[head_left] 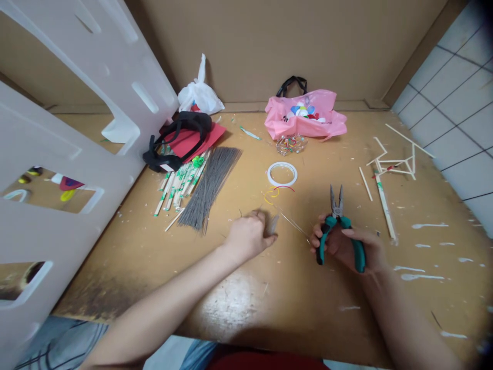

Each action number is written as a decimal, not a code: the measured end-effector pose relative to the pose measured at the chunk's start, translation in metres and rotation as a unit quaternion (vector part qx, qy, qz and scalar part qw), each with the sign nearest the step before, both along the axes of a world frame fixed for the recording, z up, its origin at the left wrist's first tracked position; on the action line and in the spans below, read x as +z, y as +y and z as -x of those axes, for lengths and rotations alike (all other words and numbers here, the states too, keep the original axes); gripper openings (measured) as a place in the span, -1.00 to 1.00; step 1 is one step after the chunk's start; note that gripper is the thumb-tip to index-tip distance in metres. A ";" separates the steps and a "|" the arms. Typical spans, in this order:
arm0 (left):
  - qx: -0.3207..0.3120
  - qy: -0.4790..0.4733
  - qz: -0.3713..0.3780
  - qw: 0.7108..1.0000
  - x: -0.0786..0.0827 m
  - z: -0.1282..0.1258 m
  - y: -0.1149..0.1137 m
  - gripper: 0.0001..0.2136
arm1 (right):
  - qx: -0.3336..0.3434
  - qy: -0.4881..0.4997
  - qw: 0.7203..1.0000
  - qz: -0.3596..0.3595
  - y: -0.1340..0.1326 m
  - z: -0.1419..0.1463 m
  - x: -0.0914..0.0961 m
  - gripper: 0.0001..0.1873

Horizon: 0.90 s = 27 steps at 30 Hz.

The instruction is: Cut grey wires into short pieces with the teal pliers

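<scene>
My right hand holds needle-nose pliers by their teal and black handles, with the jaws pointing away from me and slightly apart. My left hand rests low over the table, fingers bent down and thumb stretched out apart from them. Beside its thumb and fingers is a small translucent piece, too blurred to name. Thin wires lie between my hands, reaching towards the right fingertips. Just beyond the left hand are a yellow strand, a red strand and a white tape roll.
On the left lie grey wires, wrapped wooden sticks and a black headband, beside a white plastic panel. A wire tangle and pink bag sit behind. On the right is a stick frame.
</scene>
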<state>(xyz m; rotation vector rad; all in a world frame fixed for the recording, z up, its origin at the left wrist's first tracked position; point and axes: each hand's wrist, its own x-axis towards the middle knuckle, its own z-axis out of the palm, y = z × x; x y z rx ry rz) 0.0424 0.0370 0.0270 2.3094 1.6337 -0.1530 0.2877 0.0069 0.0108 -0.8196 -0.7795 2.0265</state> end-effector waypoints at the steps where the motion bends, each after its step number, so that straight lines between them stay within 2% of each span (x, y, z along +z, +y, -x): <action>1: 0.001 0.016 -0.005 1.000 0.000 -0.004 -0.001 -0.63 | 0.000 0.000 1.000 0.000 0.000 0.000 0.000 -0.62; 4: 0.000 0.053 0.004 0.999 0.002 -0.011 0.000 -0.75 | 0.008 -0.017 1.000 -0.006 0.000 0.001 -0.001 -0.59; 7: -0.019 0.068 0.015 0.997 0.004 -0.012 0.002 -0.71 | 0.015 -0.038 0.999 -0.018 0.001 0.001 -0.004 -0.57; 12: -0.093 0.013 0.008 0.996 -0.001 -0.002 0.006 -0.74 | -0.002 -0.035 0.999 -0.021 0.002 0.002 -0.002 -0.61; 19: -0.126 -0.060 0.011 0.990 -0.001 0.017 0.016 -0.85 | -0.019 -0.007 1.000 -0.015 0.000 0.000 0.005 -0.64; 23: -0.100 -0.168 0.047 0.979 -0.007 0.029 0.021 -0.91 | -0.024 -0.003 0.999 -0.022 -0.001 0.001 0.007 -0.65; 27: -0.034 -0.348 0.095 0.932 -0.023 0.039 0.020 -0.93 | -0.031 0.026 0.999 -0.017 -0.001 0.003 0.009 -0.68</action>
